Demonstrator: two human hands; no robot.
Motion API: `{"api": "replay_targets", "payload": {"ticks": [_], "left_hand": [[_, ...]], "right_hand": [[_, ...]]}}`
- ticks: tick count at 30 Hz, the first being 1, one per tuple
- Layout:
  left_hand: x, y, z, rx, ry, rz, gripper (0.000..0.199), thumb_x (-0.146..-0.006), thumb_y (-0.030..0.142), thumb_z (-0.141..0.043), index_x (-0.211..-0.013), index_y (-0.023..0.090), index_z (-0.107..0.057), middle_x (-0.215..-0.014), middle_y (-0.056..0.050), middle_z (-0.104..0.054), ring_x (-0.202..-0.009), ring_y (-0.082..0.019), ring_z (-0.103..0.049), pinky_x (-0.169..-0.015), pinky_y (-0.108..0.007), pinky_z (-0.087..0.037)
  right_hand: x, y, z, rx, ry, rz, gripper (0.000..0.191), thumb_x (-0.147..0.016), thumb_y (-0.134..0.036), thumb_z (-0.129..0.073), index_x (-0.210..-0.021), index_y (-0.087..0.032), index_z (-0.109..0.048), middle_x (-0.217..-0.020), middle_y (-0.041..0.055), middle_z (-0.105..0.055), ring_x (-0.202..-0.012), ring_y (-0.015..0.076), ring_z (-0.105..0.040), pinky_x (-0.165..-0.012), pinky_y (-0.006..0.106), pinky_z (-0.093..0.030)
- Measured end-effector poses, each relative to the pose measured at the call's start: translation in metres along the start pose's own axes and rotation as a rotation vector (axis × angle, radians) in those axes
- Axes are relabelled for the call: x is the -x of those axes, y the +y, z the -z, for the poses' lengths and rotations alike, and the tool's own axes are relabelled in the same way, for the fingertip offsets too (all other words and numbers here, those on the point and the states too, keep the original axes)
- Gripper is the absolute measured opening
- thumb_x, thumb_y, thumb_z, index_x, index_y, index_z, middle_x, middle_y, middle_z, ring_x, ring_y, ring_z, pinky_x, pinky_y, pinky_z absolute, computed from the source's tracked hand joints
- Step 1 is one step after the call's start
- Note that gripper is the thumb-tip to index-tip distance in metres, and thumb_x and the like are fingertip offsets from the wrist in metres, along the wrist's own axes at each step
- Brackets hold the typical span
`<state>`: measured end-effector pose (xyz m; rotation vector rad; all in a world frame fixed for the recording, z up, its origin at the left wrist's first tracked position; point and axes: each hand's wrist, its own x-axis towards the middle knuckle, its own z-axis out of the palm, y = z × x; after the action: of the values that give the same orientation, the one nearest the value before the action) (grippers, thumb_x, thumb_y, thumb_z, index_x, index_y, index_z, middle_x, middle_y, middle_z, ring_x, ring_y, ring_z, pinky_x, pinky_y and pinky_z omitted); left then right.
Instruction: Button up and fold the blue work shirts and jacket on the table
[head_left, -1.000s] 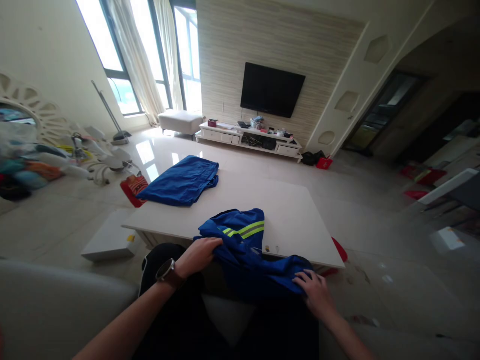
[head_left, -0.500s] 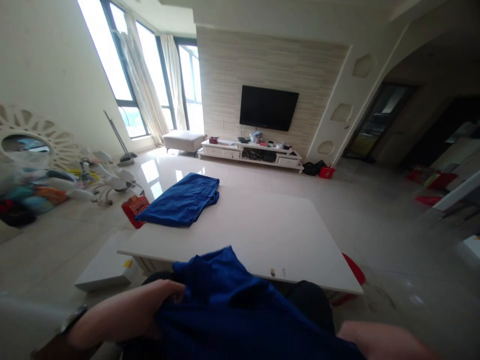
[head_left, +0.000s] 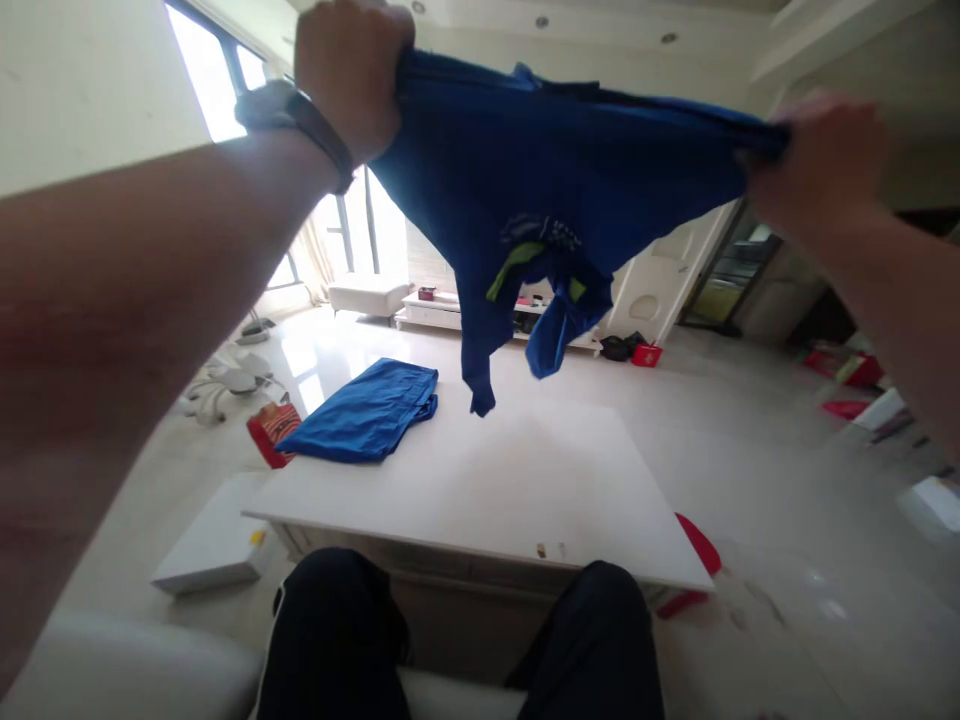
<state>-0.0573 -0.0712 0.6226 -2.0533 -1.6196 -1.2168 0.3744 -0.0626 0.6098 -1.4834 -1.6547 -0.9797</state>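
A blue garment (head_left: 540, 160) with pale lettering and yellow-green trim hangs stretched in the air above the white table (head_left: 510, 480). My left hand (head_left: 352, 75), with a dark watch on its wrist, is closed round the garment's upper left corner. At the other end, my right hand (head_left: 821, 160), blurred by motion, grips the upper right corner. Narrow parts of the cloth dangle from the middle. A folded blue cloth (head_left: 364, 410) lies on the table's far left part, touched by neither hand.
Two small objects lie at the table's near edge. A white box (head_left: 214, 540) stands on the floor at left, beside a red bag (head_left: 271, 432). My knees are against the near side. A red stool (head_left: 697, 545) shows at the right edge.
Both hands have risen from my lap to the top of the view, lifting the blue garment and spreading it between them. My knees are now uncovered. The folded cloth has stayed in place.
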Motion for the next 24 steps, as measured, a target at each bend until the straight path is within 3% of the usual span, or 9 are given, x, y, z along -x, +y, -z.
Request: {"api": "replay_targets", "payload": {"ticks": [2, 3, 6, 7, 11, 15, 18, 21, 24], "left_hand": [[0.007, -0.007, -0.014, -0.242, 0.143, -0.162, 0.034, -0.089, 0.014, -0.045, -0.114, -0.004, -0.061, -0.129, -0.005, -0.061, -0.144, -0.037, -0.04, -0.117, -0.059, -0.026], [0.018, -0.012, -0.025, -0.317, 0.157, -0.231, 0.033, -0.09, 0.009, -0.045, -0.115, -0.007, -0.059, -0.125, -0.006, -0.062, -0.139, -0.035, -0.046, -0.115, -0.062, -0.03], [0.064, -0.025, -0.075, -0.236, 0.051, -0.314, 0.023, -0.094, 0.011, -0.054, -0.113, 0.0, -0.063, -0.109, -0.006, -0.064, -0.127, -0.027, -0.055, -0.115, -0.061, -0.034], [0.083, -0.029, -0.094, -0.195, 0.001, -0.316, 0.019, -0.095, 0.011, -0.055, -0.109, 0.004, -0.066, -0.104, -0.007, -0.064, -0.124, -0.028, -0.058, -0.115, -0.058, -0.036], [0.18, -0.052, -0.178, -0.154, -0.252, -0.365, 0.033, -0.092, 0.003, -0.042, -0.106, 0.017, -0.069, -0.104, -0.012, -0.067, -0.107, -0.028, -0.063, -0.103, -0.047, -0.045], [0.317, -0.088, -0.264, -0.133, -0.579, -0.233, 0.038, -0.088, 0.003, -0.043, -0.11, 0.018, -0.07, -0.108, -0.014, -0.068, -0.106, -0.027, -0.063, -0.101, -0.044, -0.043], [0.418, -0.11, -0.313, -0.115, -0.869, -0.072, 0.039, -0.083, 0.006, -0.049, -0.114, 0.019, -0.069, -0.12, -0.016, -0.067, -0.12, -0.031, -0.059, -0.103, -0.047, -0.042], [0.482, -0.123, -0.343, -0.086, -1.081, 0.029, 0.04, -0.075, 0.023, -0.067, -0.115, 0.023, -0.069, -0.126, -0.013, -0.066, -0.123, -0.034, -0.059, -0.101, -0.05, -0.045], [0.504, -0.128, -0.361, -0.054, -1.068, 0.151, 0.048, -0.08, 0.043, -0.063, -0.126, 0.027, -0.066, -0.133, -0.014, -0.062, -0.13, -0.036, -0.055, -0.102, -0.055, -0.044]], "right_hand": [[0.023, 0.004, -0.01, -0.001, -0.052, 0.014, 0.083, -0.097, -0.064, -0.027, -0.112, 0.009, -0.063, -0.126, 0.031, -0.063, -0.129, 0.038, -0.055, -0.09, 0.05, -0.041], [0.037, 0.008, -0.019, 0.001, -0.083, 0.029, 0.073, -0.101, -0.056, -0.032, -0.113, 0.009, -0.064, -0.125, 0.029, -0.064, -0.127, 0.0348, -0.057, -0.091, 0.049, -0.04], [0.085, 0.024, -0.055, 0.028, -0.2, 0.047, 0.037, -0.102, -0.028, -0.053, -0.118, 0.0, -0.069, -0.122, 0.0234, -0.067, -0.115, 0.029, -0.062, -0.091, 0.044, -0.041], [0.104, 0.032, -0.068, 0.044, -0.266, 0.036, 0.031, -0.098, -0.023, -0.058, -0.12, -0.005, -0.071, -0.122, 0.0211, -0.068, -0.111, 0.0279, -0.063, -0.089, 0.042, -0.042], [0.217, 0.053, -0.129, 0.015, -0.693, 0.044, 0.034, -0.093, -0.023, -0.059, -0.124, -0.023, -0.073, -0.13, 0.012, -0.067, -0.109, 0.0262, -0.064, -0.088, 0.035, -0.046], [0.38, 0.033, -0.175, -0.058, -1.207, 0.013, 0.049, -0.094, -0.016, -0.045, -0.138, -0.023, -0.065, -0.142, 0.0114, -0.061, -0.128, 0.0258, -0.057, -0.103, 0.036, -0.043], [0.483, 0.001, -0.188, -0.1, -1.473, 0.026, 0.045, -0.083, -0.02, -0.062, -0.126, -0.025, -0.074, -0.129, 0.0093, -0.069, -0.117, 0.0268, -0.065, -0.098, 0.036, -0.048], [0.536, -0.025, -0.199, -0.144, -1.583, 0.049, 0.046, -0.086, -0.041, -0.064, -0.129, -0.029, -0.071, -0.138, 0.0086, -0.065, -0.13, 0.0317, -0.058, -0.105, 0.045, -0.045], [0.554, -0.037, -0.217, -0.115, -1.592, 0.046, 0.064, -0.085, -0.053, -0.062, -0.144, -0.028, -0.06, -0.156, 0.0131, -0.049, -0.148, 0.0444, -0.035, -0.116, 0.065, -0.024]]}}
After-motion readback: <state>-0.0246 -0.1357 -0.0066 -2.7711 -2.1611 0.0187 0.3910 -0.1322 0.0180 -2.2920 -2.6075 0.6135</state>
